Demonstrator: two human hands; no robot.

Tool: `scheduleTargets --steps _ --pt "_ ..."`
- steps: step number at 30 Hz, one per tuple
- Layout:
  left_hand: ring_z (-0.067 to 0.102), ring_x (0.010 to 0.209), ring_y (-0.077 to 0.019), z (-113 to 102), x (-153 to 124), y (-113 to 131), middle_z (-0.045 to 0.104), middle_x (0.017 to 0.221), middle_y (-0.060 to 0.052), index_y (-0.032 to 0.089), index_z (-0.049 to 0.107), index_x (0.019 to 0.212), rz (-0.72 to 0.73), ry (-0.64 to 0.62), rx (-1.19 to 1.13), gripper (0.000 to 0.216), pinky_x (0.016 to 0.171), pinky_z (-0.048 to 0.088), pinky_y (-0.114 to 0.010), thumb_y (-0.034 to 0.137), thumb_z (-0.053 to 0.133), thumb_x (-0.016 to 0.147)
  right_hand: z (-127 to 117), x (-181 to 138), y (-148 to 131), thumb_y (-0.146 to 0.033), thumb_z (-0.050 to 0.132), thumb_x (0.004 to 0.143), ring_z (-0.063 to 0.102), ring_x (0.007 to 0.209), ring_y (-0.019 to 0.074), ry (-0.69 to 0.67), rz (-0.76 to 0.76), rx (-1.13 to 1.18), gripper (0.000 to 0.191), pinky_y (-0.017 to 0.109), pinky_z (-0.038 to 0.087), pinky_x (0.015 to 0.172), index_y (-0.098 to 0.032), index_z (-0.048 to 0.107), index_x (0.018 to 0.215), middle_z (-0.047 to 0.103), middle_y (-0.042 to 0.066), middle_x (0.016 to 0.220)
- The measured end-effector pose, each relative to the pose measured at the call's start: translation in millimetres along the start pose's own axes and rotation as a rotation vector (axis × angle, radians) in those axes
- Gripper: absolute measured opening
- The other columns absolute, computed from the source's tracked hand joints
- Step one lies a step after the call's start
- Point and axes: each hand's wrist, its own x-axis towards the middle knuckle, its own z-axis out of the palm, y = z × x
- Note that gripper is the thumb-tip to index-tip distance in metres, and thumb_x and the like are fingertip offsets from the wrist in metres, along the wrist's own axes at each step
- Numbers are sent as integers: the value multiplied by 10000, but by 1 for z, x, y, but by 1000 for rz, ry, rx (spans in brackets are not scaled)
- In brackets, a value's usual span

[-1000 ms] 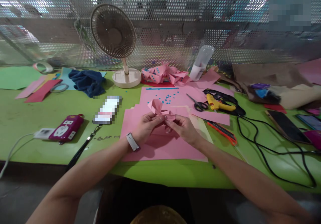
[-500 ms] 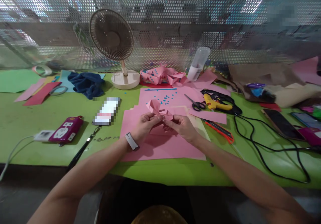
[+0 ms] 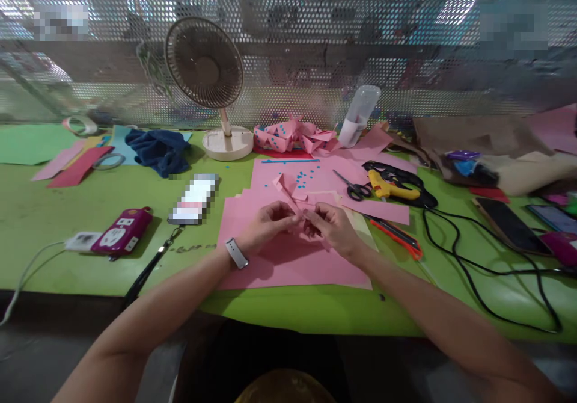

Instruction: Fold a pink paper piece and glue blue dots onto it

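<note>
Between my two hands is a folded pink paper piece (image 3: 288, 191), its pointed flaps standing up past the fingertips. My left hand (image 3: 269, 225) pinches it from the left, thumb against fingers. My right hand (image 3: 328, 225) grips the other side with thumb and fingers close together. The lower part of the piece is partly hidden by my fingers. Under both hands lie stacked pink paper sheets (image 3: 279, 270). Just beyond, small blue dots (image 3: 301, 179) and a blue strip (image 3: 291, 161) rest on another pink sheet.
Black scissors (image 3: 358, 191), a yellow glue gun (image 3: 392, 187) and an orange-black cutter knife (image 3: 399, 237) lie to the right, with a black cable (image 3: 455, 240). A fan (image 3: 228, 144), folded pink paper shapes (image 3: 293, 135) and a bottle (image 3: 360, 114) stand behind. A phone (image 3: 196, 198) lies left.
The folded paper has been turned between my fingers; its upright flap now looks narrower. Both hands have shifted slightly and still hold it. The whole view has moved a little.
</note>
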Motion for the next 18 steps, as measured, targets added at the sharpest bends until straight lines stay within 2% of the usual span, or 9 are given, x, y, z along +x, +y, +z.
scheduleTargets --steps 5,12,15,18 --pt "599 641 -126 2 0 -2 642 749 -38 132 608 854 38 -142 154 358 597 496 -258 476 693 804 1 -2 4 -525 658 799 486 522 88 -26 -33 -7 386 236 396 510 -186 517 679 520 -40 582" --pt "580 580 -107 3 -1 2 645 706 -33 135 633 837 78 -170 182 356 554 483 -233 488 672 821 1 -2 2 -533 622 818 443 541 92 -67 23 40 387 240 355 515 -195 488 687 507 -39 607" --pt "593 589 -109 1 -3 5 666 708 -46 133 645 810 59 -192 144 339 582 493 -237 469 686 816 -2 -4 -2 -524 591 847 410 530 88 -53 -11 -40 403 239 340 513 -192 484 645 465 -42 573" --pt "605 606 -119 -1 -4 6 662 692 -46 124 656 808 7 -192 102 305 610 503 -249 426 700 813 -4 -5 -2 -507 592 855 433 548 86 -87 -40 -71 388 233 365 528 -183 509 658 486 -35 595"
